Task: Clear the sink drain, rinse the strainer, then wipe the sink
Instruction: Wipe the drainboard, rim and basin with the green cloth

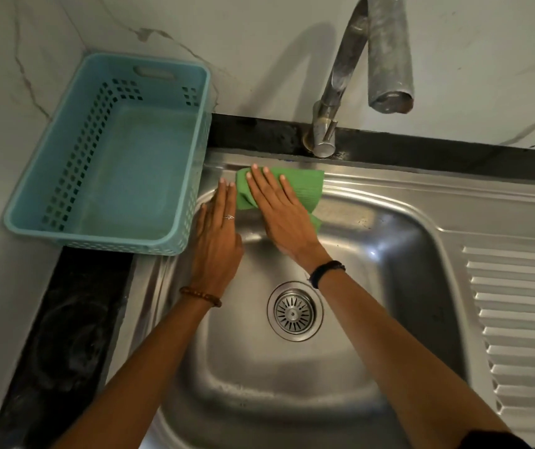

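Both hands at the far left corner of a stainless-steel sink [389, 241] with a ribbed draining board on its right side.

Right hand [284, 218]: flat, fingers straight and spread, pressing down on a folded green ribbed cloth [305, 186] that lies over the sink's far rim and drapes onto the inner wall of the basin. Black band around the right wrist.

Left hand [217, 244]: also flat, fingers straight and held together, resting on the rim at the corner, just beside the cloth's left edge, fingertips touching or nearly touching the fabric; hard to tell which. Silver ring on one finger, brown beaded bracelet on the wrist. Neither hand curled around anything.

Round metal strainer [294, 312] with radial slots seated in the drain at the middle of the basin floor, well apart from the cloth, between the two forearms.

Curved, dull metal tap [340, 76] rising from the black strip of counter [75, 335] behind the sink, spout arching toward the camera above the basin, no water visible from it.

Light-blue perforated plastic basket [23, 202] standing on the counter to the left of the sink, in the corner, its near right edge touching or overlapping the sink's rim. White marbled wall [227, 43] behind and to the left.
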`<state>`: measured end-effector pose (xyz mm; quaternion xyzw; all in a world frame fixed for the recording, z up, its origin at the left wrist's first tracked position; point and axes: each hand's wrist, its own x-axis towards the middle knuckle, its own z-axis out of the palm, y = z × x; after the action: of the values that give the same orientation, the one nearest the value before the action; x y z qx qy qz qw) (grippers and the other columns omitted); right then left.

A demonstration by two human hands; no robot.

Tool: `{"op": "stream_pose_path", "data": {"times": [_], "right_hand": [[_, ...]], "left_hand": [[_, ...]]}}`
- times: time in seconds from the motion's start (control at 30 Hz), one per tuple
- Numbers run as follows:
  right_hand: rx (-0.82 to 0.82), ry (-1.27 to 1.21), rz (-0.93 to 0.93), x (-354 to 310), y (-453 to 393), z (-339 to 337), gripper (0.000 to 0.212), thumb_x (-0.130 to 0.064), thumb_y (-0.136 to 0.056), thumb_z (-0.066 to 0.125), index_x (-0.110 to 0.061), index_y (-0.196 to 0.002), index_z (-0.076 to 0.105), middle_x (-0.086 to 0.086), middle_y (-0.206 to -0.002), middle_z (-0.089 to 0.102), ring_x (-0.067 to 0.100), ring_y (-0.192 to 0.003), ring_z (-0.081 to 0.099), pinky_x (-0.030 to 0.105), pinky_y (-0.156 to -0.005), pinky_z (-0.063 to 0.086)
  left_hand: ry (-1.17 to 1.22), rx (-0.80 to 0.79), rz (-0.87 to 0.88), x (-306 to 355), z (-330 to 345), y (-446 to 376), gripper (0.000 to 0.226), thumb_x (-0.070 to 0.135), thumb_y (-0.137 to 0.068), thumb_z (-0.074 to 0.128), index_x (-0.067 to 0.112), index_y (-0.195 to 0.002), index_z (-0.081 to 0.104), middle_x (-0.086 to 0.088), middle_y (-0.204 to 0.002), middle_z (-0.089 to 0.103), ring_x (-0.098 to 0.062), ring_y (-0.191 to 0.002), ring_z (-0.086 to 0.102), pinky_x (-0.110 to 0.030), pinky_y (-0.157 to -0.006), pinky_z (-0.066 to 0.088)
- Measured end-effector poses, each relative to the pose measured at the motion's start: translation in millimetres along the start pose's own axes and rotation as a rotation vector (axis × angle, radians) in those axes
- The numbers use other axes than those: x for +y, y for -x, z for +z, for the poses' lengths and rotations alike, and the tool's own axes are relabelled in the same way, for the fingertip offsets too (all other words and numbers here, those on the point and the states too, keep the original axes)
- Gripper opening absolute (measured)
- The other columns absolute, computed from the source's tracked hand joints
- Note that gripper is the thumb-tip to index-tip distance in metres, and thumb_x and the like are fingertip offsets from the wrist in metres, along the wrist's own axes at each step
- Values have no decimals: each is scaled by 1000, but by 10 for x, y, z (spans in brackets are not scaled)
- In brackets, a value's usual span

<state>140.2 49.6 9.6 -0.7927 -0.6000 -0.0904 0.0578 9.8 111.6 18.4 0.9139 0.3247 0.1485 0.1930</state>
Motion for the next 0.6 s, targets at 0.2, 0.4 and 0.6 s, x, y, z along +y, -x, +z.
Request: {"op": "stream_pose_path", "data": {"times": [0.2, 0.4, 0.6], "right_hand": [[-100, 286, 120, 694, 553, -116, 85, 6, -74, 48, -11, -147, 8, 8, -156, 24, 23, -143, 25, 44, -115, 12], [-275, 319, 438, 1220, 1346, -366, 86, 13, -78, 41, -10, -145, -9, 15, -158, 7, 31, -146, 10, 45, -117, 3], [-272, 404, 233, 1193, 1176, -289, 88, 16, -70, 44, -10, -147, 11, 15, -155, 25, 34, -142, 25, 50, -113, 10]], "left_hand": [[-155, -105, 49, 73, 82, -51, 82, 3, -79, 47, 14, -147, 2, -7, -158, 2, -22, -145, -1, -43, -115, -8], [-200, -204, 40, 230, 99, -98, 81, 17, -87, 48, 20, -147, -5, -6, -158, -6, -21, -146, -4, -53, -112, -10], [-141, -202, 44, 163, 31, -48, 80, 13, -87, 49, 20, -147, -4, -3, -158, -4, -21, -145, -5, -57, -113, -5]]}}
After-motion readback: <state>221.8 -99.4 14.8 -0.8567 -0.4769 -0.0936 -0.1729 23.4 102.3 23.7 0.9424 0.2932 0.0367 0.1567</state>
